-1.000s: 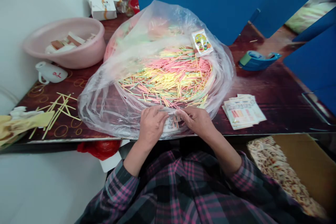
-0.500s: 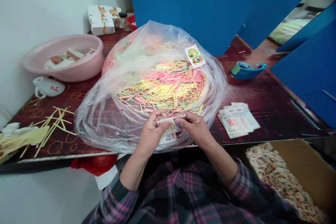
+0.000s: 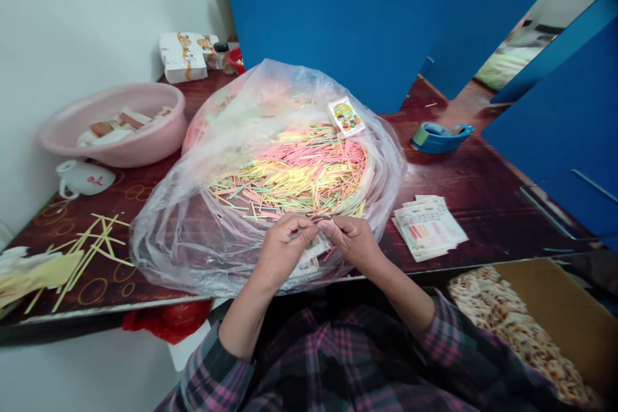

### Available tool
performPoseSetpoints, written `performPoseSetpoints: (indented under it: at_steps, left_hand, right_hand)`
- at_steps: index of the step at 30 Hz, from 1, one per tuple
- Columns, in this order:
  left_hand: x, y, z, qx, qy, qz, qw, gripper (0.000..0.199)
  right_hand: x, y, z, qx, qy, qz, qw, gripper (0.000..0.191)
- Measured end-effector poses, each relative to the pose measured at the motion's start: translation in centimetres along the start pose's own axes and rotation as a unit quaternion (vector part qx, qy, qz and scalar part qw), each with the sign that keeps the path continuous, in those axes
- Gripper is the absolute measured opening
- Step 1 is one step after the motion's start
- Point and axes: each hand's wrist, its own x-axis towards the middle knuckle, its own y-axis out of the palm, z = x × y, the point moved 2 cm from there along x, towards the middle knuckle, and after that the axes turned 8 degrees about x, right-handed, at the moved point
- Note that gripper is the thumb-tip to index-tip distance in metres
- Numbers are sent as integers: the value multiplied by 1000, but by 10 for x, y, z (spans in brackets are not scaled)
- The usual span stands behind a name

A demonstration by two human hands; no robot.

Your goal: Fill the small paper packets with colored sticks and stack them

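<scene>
My left hand (image 3: 284, 250) and my right hand (image 3: 350, 242) meet at their fingertips above the near rim of a clear plastic bag (image 3: 193, 251). Both pinch a small printed paper slip (image 3: 311, 255), which hangs partly below my fingers. The open bag holds a large heap of short pink, yellow and green sticks (image 3: 290, 177). A small cartoon-printed card (image 3: 346, 116) lies on the heap's far edge. Part of the slip is hidden by my fingers.
The dark red table (image 3: 483, 219) holds a stack of printed sheets (image 3: 429, 227), a blue tape dispenser (image 3: 440, 138), a pink basin (image 3: 111, 125), a white mug (image 3: 84, 178) and loose yellow sticks (image 3: 91, 251). A blue partition (image 3: 338, 13) stands behind.
My fingertips have drawn closer together, and the slip now sits lower under them. The whole scene has shifted downward in view as my head tilted.
</scene>
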Motion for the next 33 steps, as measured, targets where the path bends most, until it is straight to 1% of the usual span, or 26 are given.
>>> performPoseSetpoints:
  at_steps: [3, 5, 6, 7, 9, 11, 12, 14, 15, 17, 18, 20, 22, 26, 33]
  left_hand:
    - [1, 0, 2, 68, 25, -21, 997, 16]
    - [1, -1, 6, 112, 37, -42, 992, 19]
    - [0, -1, 8, 129, 40, -50, 989, 20]
    - [0, -1, 9, 143, 44, -56, 987, 22]
    - [0, -1, 12, 156, 54, -59, 984, 23]
    - [0, 1, 13, 156, 67, -60, 984, 23]
    - [0, 2, 13, 153, 73, -61, 984, 22]
    - [-1, 4, 13, 145, 80, -62, 984, 22]
    - [-2, 5, 13, 141, 81, -62, 985, 22]
    - [-3, 7, 14, 132, 80, -61, 986, 22]
    - [-3, 7, 15, 127, 78, -60, 987, 22]
    - [-3, 8, 16, 116, 71, -58, 989, 20]
    - [-4, 8, 17, 105, 64, -55, 991, 19]
    - [-3, 10, 18, 84, 51, -51, 994, 18]
    - [-2, 12, 17, 50, 27, -55, 997, 19]
  right_hand:
    - [4, -5, -1, 3, 12, 62, 998, 51]
    - [10, -15, -2, -6, 2, 77, 997, 38]
    - [16, -23, -3, -13, -7, 66, 998, 31]
    - [23, -33, -5, -26, -20, 42, 999, 26]
    - [44, -57, -11, -82, -46, -31, 995, 24]
    - [69, -82, -18, -190, -63, -90, 976, 24]
    - [81, -92, -21, -256, -57, -102, 960, 24]
    - [104, -106, -27, -385, -34, -89, 918, 27]
    - [113, -110, -29, -440, -23, -71, 895, 28]
    - [126, -113, -30, -520, -5, -31, 854, 33]
    - [130, -112, -29, -547, 2, -13, 837, 35]
    - [134, -109, -27, -582, 15, 20, 813, 38]
    - [138, -106, -25, -603, 24, 46, 796, 41]
    - [144, -103, -24, -618, 34, 70, 782, 44]
    - [151, -108, -32, -617, 18, 83, 782, 41]
